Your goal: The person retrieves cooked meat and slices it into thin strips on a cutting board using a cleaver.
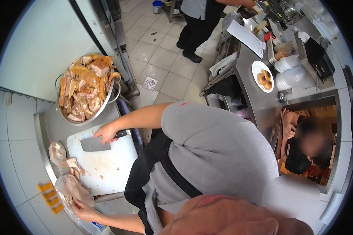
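One cleaver [95,145] is in my right hand [107,132], its fingers wrapped about the base of the black handle and the top of the blade. The blade lies over one white cutting board [110,170], toward the edge nearest the basin, with several small scraps scattered on the board. My left hand [83,211] is at the lower of two clear plastic bags [74,190]; its fingers are bent together, but I cannot tell whether they pinch anything. Between the bags, at the board's edge, lies some cut meat [75,167], its number of pieces unclear. Beyond the board, on the same metal tabletop [51,117], stands one round metal basin [105,105] with two loop handles, heaped with meat chunks [86,84] too overlapped to count. On a second tabletop [250,88], one white plate [256,69] bears about four round brown pieces [266,81]. Two other people are visible.
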Demonstrator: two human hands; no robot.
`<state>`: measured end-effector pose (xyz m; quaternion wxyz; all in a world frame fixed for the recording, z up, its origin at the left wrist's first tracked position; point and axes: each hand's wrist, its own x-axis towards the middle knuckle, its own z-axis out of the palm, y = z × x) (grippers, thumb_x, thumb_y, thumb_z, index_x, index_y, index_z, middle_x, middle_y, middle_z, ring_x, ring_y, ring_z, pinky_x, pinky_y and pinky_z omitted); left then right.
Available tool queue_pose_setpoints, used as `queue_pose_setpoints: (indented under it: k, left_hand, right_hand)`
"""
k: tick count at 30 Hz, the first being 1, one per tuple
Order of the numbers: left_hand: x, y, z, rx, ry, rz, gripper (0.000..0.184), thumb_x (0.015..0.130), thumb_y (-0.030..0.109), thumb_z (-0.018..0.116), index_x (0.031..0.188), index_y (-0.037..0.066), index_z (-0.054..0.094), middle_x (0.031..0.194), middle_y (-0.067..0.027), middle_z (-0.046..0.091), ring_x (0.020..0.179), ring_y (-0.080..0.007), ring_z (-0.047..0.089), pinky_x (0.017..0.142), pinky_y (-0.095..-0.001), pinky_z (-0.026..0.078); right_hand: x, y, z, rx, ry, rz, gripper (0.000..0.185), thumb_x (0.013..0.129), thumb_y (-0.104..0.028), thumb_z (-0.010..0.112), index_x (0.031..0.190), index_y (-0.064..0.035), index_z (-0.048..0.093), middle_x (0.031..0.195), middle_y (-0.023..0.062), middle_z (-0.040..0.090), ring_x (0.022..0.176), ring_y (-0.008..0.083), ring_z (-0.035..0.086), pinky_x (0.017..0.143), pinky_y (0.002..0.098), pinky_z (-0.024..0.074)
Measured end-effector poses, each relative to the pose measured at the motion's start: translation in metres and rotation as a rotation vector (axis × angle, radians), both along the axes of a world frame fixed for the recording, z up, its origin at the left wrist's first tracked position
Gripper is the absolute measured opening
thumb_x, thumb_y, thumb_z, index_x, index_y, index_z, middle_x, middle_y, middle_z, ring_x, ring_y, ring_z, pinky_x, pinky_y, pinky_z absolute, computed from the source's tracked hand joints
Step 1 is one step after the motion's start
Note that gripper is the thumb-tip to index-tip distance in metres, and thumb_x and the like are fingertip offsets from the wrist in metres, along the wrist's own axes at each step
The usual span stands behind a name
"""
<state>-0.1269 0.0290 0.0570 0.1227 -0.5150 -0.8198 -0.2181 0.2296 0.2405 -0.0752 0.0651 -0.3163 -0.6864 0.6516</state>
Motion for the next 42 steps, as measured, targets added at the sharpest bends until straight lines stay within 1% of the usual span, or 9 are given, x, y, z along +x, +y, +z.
queue_pose_setpoints:
  k: [5, 8, 14, 25, 31, 36, 40, 41, 42]
  left_hand:
    - [-0.023, 0.007, -0.010, 0.207, 0.091, -0.038, 0.032, 0.102, 0.027, 0.069, 0.119, 0.001, 0.075, 0.111, -0.0171, 0.076, 0.098, -0.0295, 0.072, 0.088, -0.0392, 0.057]
    - [0.006, 0.001, 0.000, 0.138, -0.208, 0.019, 0.035, 0.101, 0.026, 0.069, 0.123, -0.002, 0.073, 0.119, -0.0177, 0.075, 0.108, -0.0298, 0.071, 0.098, -0.0387, 0.053]
    - [0.055, 0.015, 0.004, 0.112, -0.188, -0.101, 0.022, 0.095, 0.019, 0.074, 0.110, 0.003, 0.076, 0.097, -0.0138, 0.076, 0.085, -0.0229, 0.072, 0.077, -0.0347, 0.056]
    - [0.147, 0.113, 0.019, 0.124, -0.207, -0.419, 0.027, 0.089, 0.022, 0.079, 0.112, 0.007, 0.074, 0.104, -0.0121, 0.074, 0.092, -0.0278, 0.071, 0.081, -0.0379, 0.056]
    - [0.163, 0.209, -0.001, -0.040, -0.066, -0.417, 0.049, 0.091, 0.043, 0.075, 0.124, 0.007, 0.071, 0.119, -0.0118, 0.073, 0.105, -0.0300, 0.071, 0.087, -0.0412, 0.056]
    - [0.200, 0.274, -0.002, -0.476, 0.001, -0.153, 0.081, 0.075, 0.068, 0.071, 0.122, 0.002, 0.072, 0.119, -0.0215, 0.074, 0.112, -0.0364, 0.072, 0.093, -0.0466, 0.055]
    - [0.217, 0.295, -0.012, -0.478, -0.006, -0.129, 0.074, 0.074, 0.064, 0.069, 0.114, 0.002, 0.076, 0.111, -0.0244, 0.076, 0.107, -0.0395, 0.074, 0.091, -0.0475, 0.056]
    - [0.228, 0.294, 0.003, -0.569, -0.091, -0.101, 0.057, 0.074, 0.044, 0.076, 0.117, 0.007, 0.076, 0.119, -0.0183, 0.075, 0.114, -0.0334, 0.072, 0.094, -0.0467, 0.056]
    - [0.238, 0.292, 0.007, -0.509, -0.086, -0.073, 0.057, 0.073, 0.042, 0.079, 0.117, 0.007, 0.076, 0.118, -0.0187, 0.076, 0.114, -0.0332, 0.073, 0.094, -0.0454, 0.056]
  right_hand:
    - [-0.002, 0.004, -0.012, -0.006, 0.005, -0.003, 0.080, 0.093, -0.023, 0.068, 0.163, -0.0084, 0.031, 0.083, 0.0151, 0.070, 0.053, 0.0183, 0.062, 0.049, 0.0361, 0.0530]
    - [0.001, 0.004, -0.011, -0.058, -0.010, -0.001, 0.077, 0.095, -0.022, 0.068, 0.163, -0.0110, 0.032, 0.078, 0.0113, 0.068, 0.053, 0.0161, 0.060, 0.048, 0.0332, 0.0523]
    - [0.003, -0.003, 0.017, -0.135, -0.007, -0.004, 0.075, 0.098, -0.016, 0.065, 0.164, -0.0079, 0.029, 0.072, 0.0065, 0.060, 0.045, 0.0140, 0.054, 0.042, 0.0312, 0.0451]
    - [0.006, 0.000, 0.018, -0.180, -0.003, -0.047, 0.070, 0.099, -0.015, 0.061, 0.162, -0.0098, 0.033, 0.069, 0.0041, 0.059, 0.045, 0.0133, 0.054, 0.043, 0.0301, 0.0442]
    - [0.007, 0.000, 0.014, -0.168, 0.034, -0.004, 0.074, 0.098, -0.015, 0.060, 0.163, -0.0036, 0.027, 0.071, 0.0063, 0.061, 0.047, 0.0151, 0.055, 0.046, 0.0320, 0.0469]
    - [0.009, -0.003, 0.020, -0.144, 0.033, -0.017, 0.070, 0.098, -0.015, 0.059, 0.162, -0.0055, 0.032, 0.071, 0.0070, 0.062, 0.046, 0.0156, 0.055, 0.046, 0.0327, 0.0485]
    - [0.004, -0.001, 0.000, -0.055, -0.034, -0.044, 0.078, 0.095, -0.024, 0.064, 0.163, -0.0082, 0.031, 0.076, 0.0120, 0.067, 0.051, 0.0172, 0.059, 0.047, 0.0338, 0.0520]
    - [0.004, -0.001, -0.003, -0.075, -0.025, -0.052, 0.078, 0.094, -0.026, 0.065, 0.162, -0.0076, 0.031, 0.078, 0.0127, 0.070, 0.053, 0.0182, 0.062, 0.048, 0.0345, 0.0535]
    - [0.002, 0.000, -0.010, -0.087, 0.001, -0.055, 0.077, 0.094, -0.025, 0.064, 0.162, -0.0072, 0.032, 0.080, 0.0133, 0.071, 0.054, 0.0188, 0.063, 0.050, 0.0356, 0.0550]
